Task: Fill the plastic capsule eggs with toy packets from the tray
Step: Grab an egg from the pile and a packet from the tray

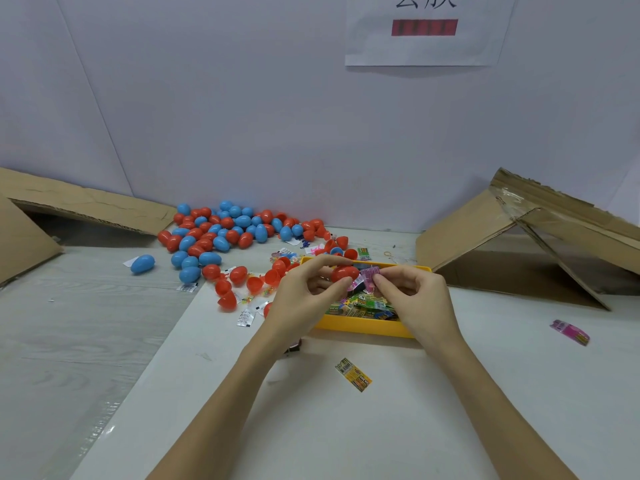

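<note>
The red egg (345, 273) sits pinched in my left hand (304, 299) above the yellow tray (363, 327), while my right hand (412, 296) pinches a pink packet (369, 277) at its mouth. I judge stuffing underway; next comes pushing in and capping. The egg's opening is hidden.

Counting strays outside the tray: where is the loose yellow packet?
In the head view, the yellow packet lies on the white table, just nearer the person than the yellow tray, between the forearms.
</note>
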{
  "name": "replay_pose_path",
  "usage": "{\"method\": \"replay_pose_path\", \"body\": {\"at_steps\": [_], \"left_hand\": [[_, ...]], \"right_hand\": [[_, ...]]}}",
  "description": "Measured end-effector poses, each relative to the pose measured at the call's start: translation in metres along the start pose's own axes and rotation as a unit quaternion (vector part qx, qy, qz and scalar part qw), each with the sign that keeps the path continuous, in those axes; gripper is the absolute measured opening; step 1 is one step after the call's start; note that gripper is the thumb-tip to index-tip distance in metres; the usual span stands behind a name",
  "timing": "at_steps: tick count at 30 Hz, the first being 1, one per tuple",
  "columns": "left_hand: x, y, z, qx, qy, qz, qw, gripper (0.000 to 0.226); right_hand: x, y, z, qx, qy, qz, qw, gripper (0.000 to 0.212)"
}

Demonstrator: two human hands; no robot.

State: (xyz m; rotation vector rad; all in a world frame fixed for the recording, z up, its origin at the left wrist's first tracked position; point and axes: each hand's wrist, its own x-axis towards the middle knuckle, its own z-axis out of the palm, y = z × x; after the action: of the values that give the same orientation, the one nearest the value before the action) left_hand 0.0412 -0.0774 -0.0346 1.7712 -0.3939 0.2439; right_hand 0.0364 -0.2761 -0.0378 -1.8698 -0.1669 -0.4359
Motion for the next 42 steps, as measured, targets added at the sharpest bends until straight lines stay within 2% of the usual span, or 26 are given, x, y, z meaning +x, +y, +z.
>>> {"method": "replay_pose_path", "body": {"at_steps": [4,9,12,16,20,25,30,35,37,39,42], "left_hand": [[-0.001,0.003,0.001,-0.009,0.003,-0.005,1.000,0.026],[-0.002,0.003,0.002,0.015,0.009,-0.014,1.000,0.025],[-0.001,0.002,0.003,0.028,0.023,-0.014,0.999,0.017],[-0.001,0.002,0.006,0.046,0.031,-0.004,0.998,0.026],[-0.002,-0.001,0.008,0.065,0.029,0.005,0.997,0.016],[0.000,0.000,0.006,0.053,0.038,-0.006,0.998,0.014],[-0.003,0.002,0.007,0.072,0.010,0.001,0.997,0.014],[-0.003,0.005,0.007,0.049,0.003,-0.001,0.999,0.009],[-0.002,0.007,0.007,0.020,0.026,-0.006,0.999,0.009],[-0.002,0.009,0.005,-0.017,0.039,-0.028,0.999,0.012],[-0.002,0.010,0.005,-0.069,0.013,-0.053,0.996,0.015]], "right_hand": [[0.000,0.000,0.000,0.018,0.002,0.013,1.000,0.010],[0.000,-0.003,0.002,0.009,-0.033,0.017,0.999,0.010],[-0.001,-0.004,0.003,-0.006,-0.041,0.009,0.999,0.010],[-0.003,-0.007,0.003,-0.031,-0.069,-0.020,0.997,0.014],[-0.004,-0.006,0.005,-0.089,-0.095,-0.044,0.990,0.020],[-0.002,-0.006,0.005,-0.087,-0.076,-0.057,0.992,0.023],[-0.003,-0.009,0.001,-0.085,-0.124,-0.067,0.986,0.027],[-0.001,-0.016,-0.001,-0.002,-0.088,-0.028,0.996,0.034],[-0.002,-0.020,0.000,0.047,-0.111,0.007,0.993,0.037],[-0.005,-0.021,0.003,0.066,-0.130,0.022,0.989,0.030],[-0.007,-0.019,0.006,0.136,-0.092,0.054,0.985,0.017]]}}
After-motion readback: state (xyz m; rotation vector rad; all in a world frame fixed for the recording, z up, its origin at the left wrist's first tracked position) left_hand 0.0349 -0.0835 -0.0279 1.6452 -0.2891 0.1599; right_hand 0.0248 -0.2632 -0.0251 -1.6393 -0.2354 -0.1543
